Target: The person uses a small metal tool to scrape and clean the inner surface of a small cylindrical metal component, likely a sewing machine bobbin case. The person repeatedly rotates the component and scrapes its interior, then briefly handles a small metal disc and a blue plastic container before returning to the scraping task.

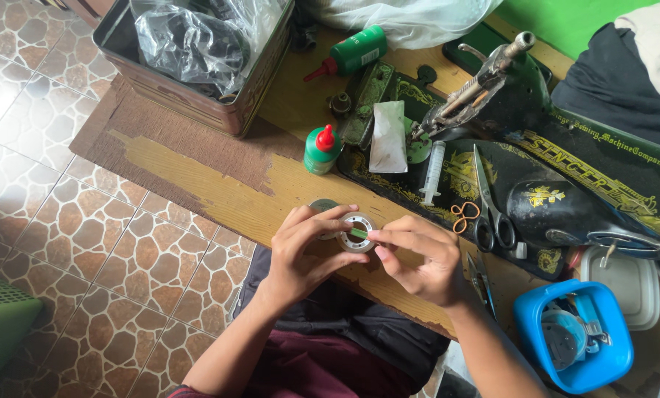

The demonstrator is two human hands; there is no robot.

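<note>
My left hand (300,250) holds a small round metal ring-shaped part (356,232) by its rim, just above the worn wooden table edge. My right hand (420,258) pinches a thin green strip (359,233) and presses it across the ring's middle. A second round metal disc (323,206) lies on the table just behind my left fingers. Both hands meet over my lap.
A black sewing machine (566,169) lies on its side at the right, with scissors (492,214), a syringe (433,173) and rubber bands (462,216) on it. Two green oil bottles (321,149) (352,51), a metal tin (197,96) and a blue tub (573,335) stand around.
</note>
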